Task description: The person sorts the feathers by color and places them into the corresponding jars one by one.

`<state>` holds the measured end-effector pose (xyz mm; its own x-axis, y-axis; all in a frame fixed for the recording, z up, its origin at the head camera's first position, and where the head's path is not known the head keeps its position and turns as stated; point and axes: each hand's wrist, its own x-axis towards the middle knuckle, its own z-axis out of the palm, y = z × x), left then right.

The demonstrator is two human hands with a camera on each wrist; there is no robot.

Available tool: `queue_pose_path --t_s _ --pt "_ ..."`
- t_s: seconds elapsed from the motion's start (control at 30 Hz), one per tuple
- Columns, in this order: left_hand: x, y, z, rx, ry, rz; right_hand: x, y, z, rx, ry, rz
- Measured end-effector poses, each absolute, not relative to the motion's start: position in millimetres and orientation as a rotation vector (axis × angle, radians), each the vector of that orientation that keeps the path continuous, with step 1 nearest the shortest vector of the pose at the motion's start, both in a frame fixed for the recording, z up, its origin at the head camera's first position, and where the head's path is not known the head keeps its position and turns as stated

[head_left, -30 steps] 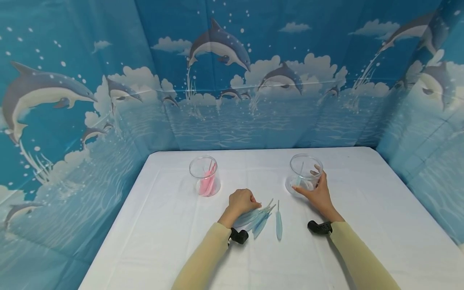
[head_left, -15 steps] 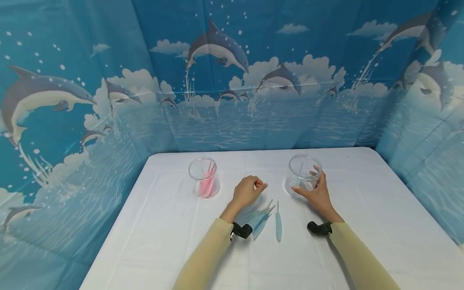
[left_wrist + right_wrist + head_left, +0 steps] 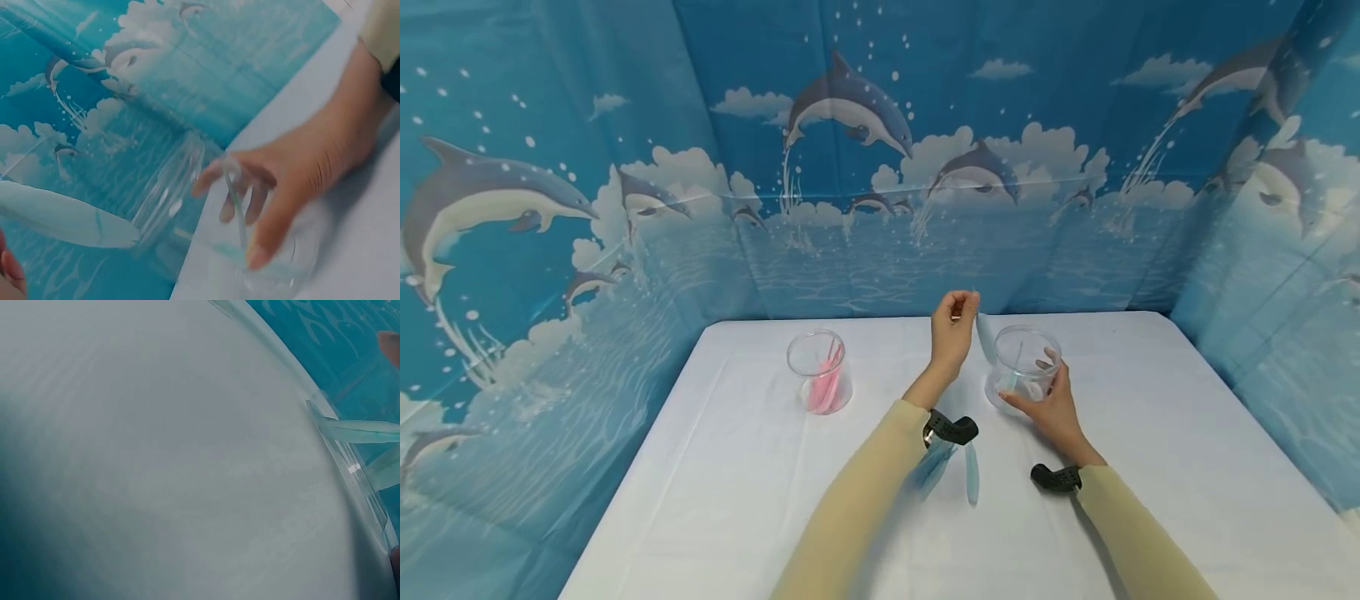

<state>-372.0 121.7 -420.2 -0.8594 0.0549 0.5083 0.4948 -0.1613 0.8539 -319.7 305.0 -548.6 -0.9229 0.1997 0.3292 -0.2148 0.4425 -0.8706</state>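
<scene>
Raised beside the right-hand clear jar [image 3: 996, 385], my left hand [image 3: 952, 337] pinches a light blue feather [image 3: 986, 336] by its quill. The feather's vane hangs down near the jar's rim; in the left wrist view its tip [image 3: 119, 234] points at the jar's mouth. My right hand [image 3: 1054, 410] grips the jar's side, thumb in front and fingers behind. Some pale blue feather [image 3: 359, 431] shows in that jar in the right wrist view. On the table, a pile of blue feathers [image 3: 936, 471] lies partly hidden under my left wrist, with a single blue feather [image 3: 972, 479] beside it.
A second clear jar [image 3: 797, 375] with pink feathers [image 3: 825, 387] stands at the back left of the white-covered table [image 3: 715, 500]. A dolphin-print curtain [image 3: 850, 267] hangs behind the table's back edge. Each wrist wears a black camera.
My left hand has lifted from the feather pile and moved up and right toward the right-hand jar, carrying a blue feather. My right hand keeps its grip on the jar.
</scene>
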Motion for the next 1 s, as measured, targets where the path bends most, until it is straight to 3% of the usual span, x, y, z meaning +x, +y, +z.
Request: queue_pose_path --t_s 0.5,1.0 --pt "-343.3 144.6 -429.2 -0.613 -1.774 -2.174 -315.0 298.2 -555.6 0.013 -2.321 1.491" --pt "-363.0 76.5 -467.5 -0.775 -2.224 -1.866 -320.6 305.1 -551.8 0.075 -2.292 1.472"
